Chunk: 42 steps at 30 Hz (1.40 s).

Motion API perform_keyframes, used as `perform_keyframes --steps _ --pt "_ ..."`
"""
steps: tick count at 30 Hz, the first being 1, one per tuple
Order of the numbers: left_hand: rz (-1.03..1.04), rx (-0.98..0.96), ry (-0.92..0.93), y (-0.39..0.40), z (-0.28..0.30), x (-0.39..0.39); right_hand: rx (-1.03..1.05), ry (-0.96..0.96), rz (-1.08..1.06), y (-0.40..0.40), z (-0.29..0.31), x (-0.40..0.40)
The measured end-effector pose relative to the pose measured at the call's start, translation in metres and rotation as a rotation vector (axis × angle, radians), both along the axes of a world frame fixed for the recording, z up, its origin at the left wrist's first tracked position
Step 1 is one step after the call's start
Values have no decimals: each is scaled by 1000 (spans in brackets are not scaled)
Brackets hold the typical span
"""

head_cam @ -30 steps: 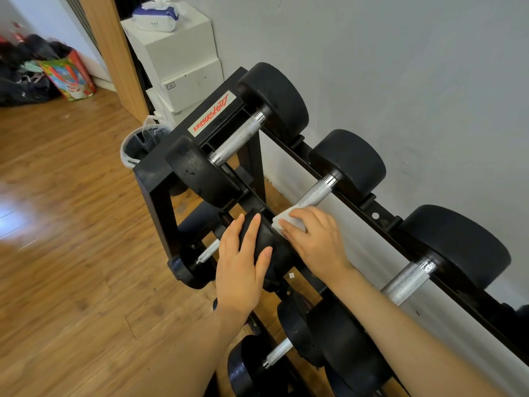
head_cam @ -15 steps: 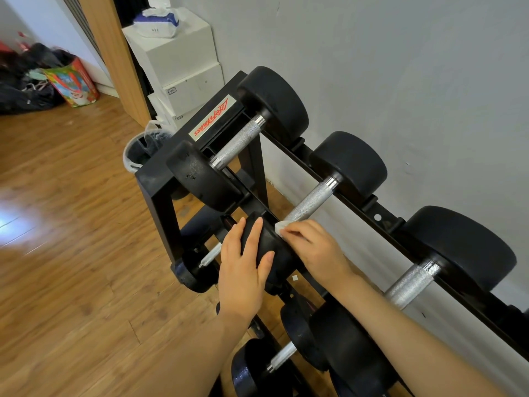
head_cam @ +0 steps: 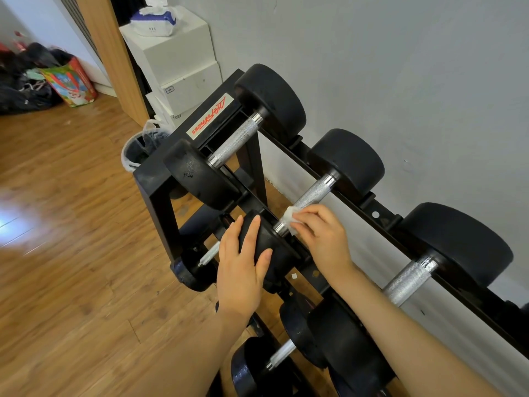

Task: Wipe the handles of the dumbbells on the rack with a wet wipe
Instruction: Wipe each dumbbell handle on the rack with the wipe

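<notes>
A: Where's the wet wipe (head_cam: 289, 219)?

B: Centre of the frame, bunched against the near end of the middle dumbbell's handle (head_cam: 310, 196). The right hand (head_cam: 323, 239) pinches it, fingers curled over the white wad. The left hand (head_cam: 240, 270) lies flat on that dumbbell's front weight (head_cam: 270, 247), fingers straight and slightly spread.

A: What sits around it?

B: On the black rack (head_cam: 156, 193), another dumbbell (head_cam: 234, 141) up and left, a third handle (head_cam: 408, 280) at the right. Smaller dumbbells (head_cam: 282, 355) show on the lower tiers.

A: Anything in the way?

B: The right forearm crosses the third dumbbell's front weight.

A: And the room?

B: Wood floor (head_cam: 65, 253), grey wall (head_cam: 400, 67) behind. White boxes (head_cam: 177, 61) at upper centre carry a wipes pack (head_cam: 154, 20); a lined bin (head_cam: 140, 150) stands beside the rack; bags (head_cam: 43, 78) fill the upper left.

A: What's unclear?

B: The lowest dumbbells are cut off by the bottom edge, and the floor at left is blurred.
</notes>
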<state>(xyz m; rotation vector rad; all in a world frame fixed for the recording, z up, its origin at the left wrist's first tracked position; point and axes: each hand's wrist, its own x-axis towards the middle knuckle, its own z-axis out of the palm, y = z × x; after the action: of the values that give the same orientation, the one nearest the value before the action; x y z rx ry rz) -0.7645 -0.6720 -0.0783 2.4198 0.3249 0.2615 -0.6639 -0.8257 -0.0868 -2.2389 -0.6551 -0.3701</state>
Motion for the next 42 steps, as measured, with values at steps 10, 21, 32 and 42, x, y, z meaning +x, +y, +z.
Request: perform_keyframes --steps 10,21,32,42 --pt "-5 12 34 0 1 0 31 43 28 -1 0 -4" --pt "2 -3 37 -1 5 -1 115 142 -47 -7 8 0" --pt "4 16 24 0 2 -1 201 229 -96 1 8 -9" --pt "7 7 28 0 6 -1 232 244 -118 0 6 -10"
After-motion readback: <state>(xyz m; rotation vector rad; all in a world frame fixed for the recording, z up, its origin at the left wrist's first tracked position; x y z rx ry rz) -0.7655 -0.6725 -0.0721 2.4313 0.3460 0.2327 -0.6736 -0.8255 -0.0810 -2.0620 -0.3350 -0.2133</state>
